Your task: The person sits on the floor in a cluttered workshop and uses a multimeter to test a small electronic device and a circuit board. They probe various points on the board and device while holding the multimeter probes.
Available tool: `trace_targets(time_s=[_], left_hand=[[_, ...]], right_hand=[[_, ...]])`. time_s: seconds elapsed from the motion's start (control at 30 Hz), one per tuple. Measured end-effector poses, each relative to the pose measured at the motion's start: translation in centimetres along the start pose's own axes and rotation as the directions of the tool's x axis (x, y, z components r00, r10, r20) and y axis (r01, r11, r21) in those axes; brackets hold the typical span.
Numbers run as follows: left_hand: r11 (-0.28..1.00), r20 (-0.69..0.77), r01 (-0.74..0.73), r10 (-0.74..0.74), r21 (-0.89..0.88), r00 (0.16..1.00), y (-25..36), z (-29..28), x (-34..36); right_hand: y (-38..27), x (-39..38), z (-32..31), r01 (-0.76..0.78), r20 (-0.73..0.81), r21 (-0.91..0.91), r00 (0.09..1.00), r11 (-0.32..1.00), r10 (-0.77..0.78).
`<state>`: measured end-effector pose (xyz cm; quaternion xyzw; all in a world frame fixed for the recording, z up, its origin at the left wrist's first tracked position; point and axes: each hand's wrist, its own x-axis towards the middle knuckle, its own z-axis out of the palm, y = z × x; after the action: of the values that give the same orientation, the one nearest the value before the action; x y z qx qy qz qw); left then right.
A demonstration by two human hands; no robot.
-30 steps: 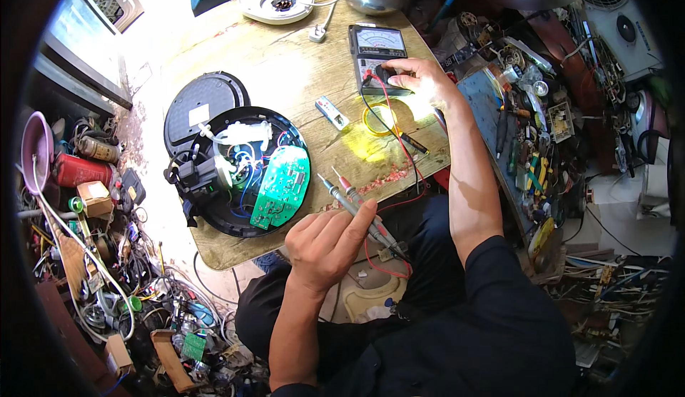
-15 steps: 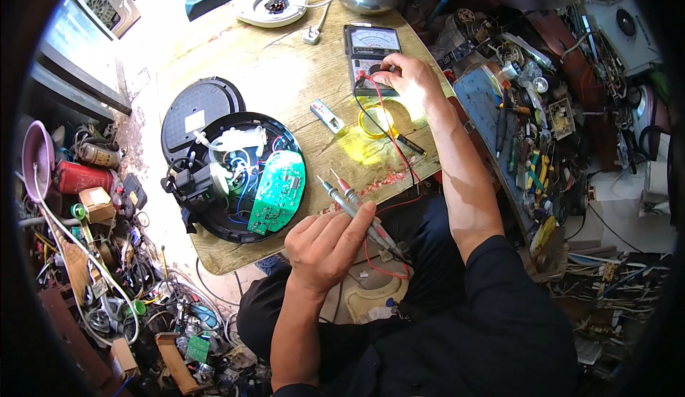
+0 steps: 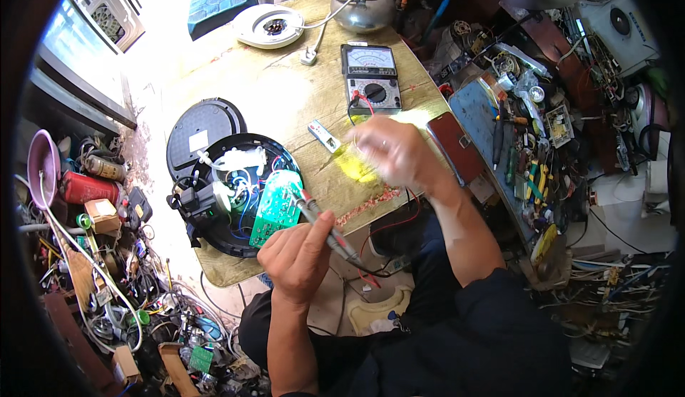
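My left hand [image 3: 296, 258] is closed round two test probes [image 3: 332, 237], one with a red end. Their tips hang at the right edge of a green circuit board [image 3: 277, 210], though contact cannot be made out. That board sits among wires in a round black housing [image 3: 294, 163]. Over the table's right part, my right hand [image 3: 394, 153] is smeared by motion, so its fingers and anything in them are unclear. It hides the yellow ring seen before. Beyond it lies an analog multimeter [image 3: 372, 83] with leads plugged in.
A small pale blue box [image 3: 324, 136] lies mid-table, and a round black cover [image 3: 207, 129] rests behind the housing. At the far edge are a white round part [image 3: 267, 26] with a plug and a metal pot [image 3: 362, 12]. A brown case [image 3: 454, 147] lies at right.
My right hand has left the multimeter's dial and come nearer, over the yellow ring. My left hand has carried the probes left to the circuit board. The view has shifted slightly.
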<state>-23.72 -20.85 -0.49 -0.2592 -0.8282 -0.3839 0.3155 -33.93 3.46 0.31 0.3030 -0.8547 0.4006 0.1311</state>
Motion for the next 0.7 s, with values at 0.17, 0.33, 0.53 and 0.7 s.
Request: trace_targets(time_s=[0.17, 0.33, 0.53, 0.7], left_hand=[[0.996, -0.043, 0.079, -0.078, 0.032, 0.996, -1.1, -0.9, -0.1], [0.997, 0.016, 0.058, -0.059, 0.056, 0.998, -1.1, -1.2, 0.4], [0.997, -0.009, 0.061, -0.061, 0.055, 0.998, -1.1, -1.1, 0.2], [0.997, -0.063, 0.075, -0.073, 0.026, 0.995, -0.9, -1.7, -0.2]], right_hand=[[-9.1, -0.7, 2.5, 0.086, 0.144, 0.23, 0.982, 0.97, -0.121], [-7.7, -1.1, 4.2, 0.229, -0.002, 0.351, 0.97, 0.908, -0.244], [-7.0, -2.5, 5.4, 0.299, -0.073, 0.257, 0.954, 0.919, -0.29], [-6.4, -2.1, 5.7, 0.282, -0.246, 0.226, 0.943, 0.932, -0.225]])
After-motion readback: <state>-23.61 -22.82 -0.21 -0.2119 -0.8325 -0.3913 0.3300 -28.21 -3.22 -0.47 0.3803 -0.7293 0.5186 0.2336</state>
